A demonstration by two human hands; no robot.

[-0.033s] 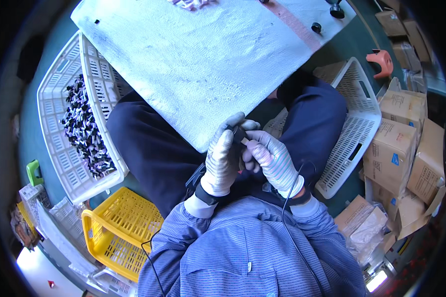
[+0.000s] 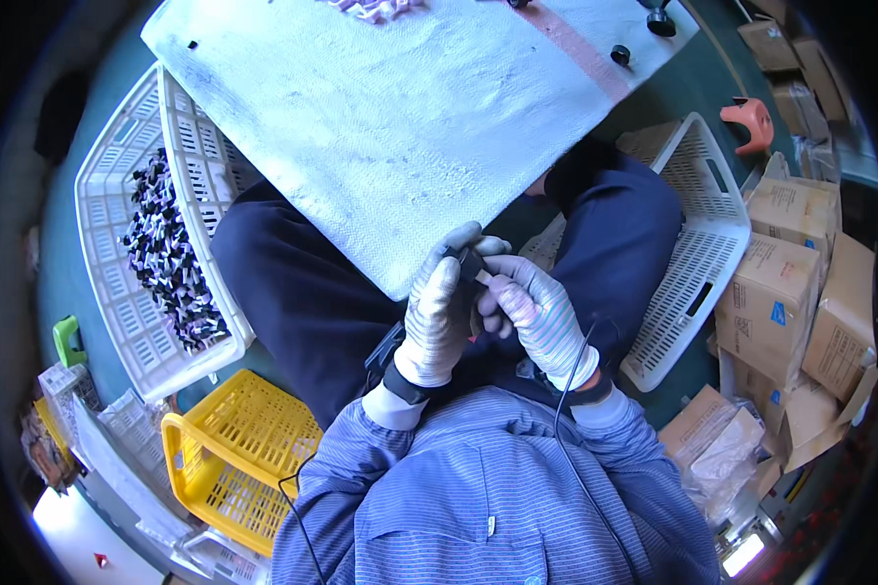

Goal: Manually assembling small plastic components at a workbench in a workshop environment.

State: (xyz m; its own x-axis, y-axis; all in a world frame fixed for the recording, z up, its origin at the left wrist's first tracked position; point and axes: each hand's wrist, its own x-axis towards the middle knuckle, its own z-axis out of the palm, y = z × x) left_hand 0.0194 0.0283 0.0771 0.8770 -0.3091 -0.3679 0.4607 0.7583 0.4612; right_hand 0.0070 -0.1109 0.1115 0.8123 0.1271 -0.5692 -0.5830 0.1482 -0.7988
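Note:
Both my hands wear pale grey-striped gloves and meet just below the near corner of the white-covered table. My left hand [image 2: 431, 317] is closed around a small black piece [image 2: 471, 264], its thumb up along the near side. My right hand [image 2: 541, 317] pinches a small pale tab [image 2: 484, 278] at the lower end of the black piece. Fingers cover most of both, so I cannot tell whether they are joined.
The white table surface [image 2: 361, 146] bears pale purple pieces [image 2: 376, 8] and a few black round parts [image 2: 620, 55]. At left, a white crate [image 2: 98, 219] holds many black-and-purple pieces [image 2: 171, 258]; below is a yellow basket [image 2: 244, 414]. A white basket [image 2: 698, 249] and cardboard boxes [image 2: 771, 302] stand right.

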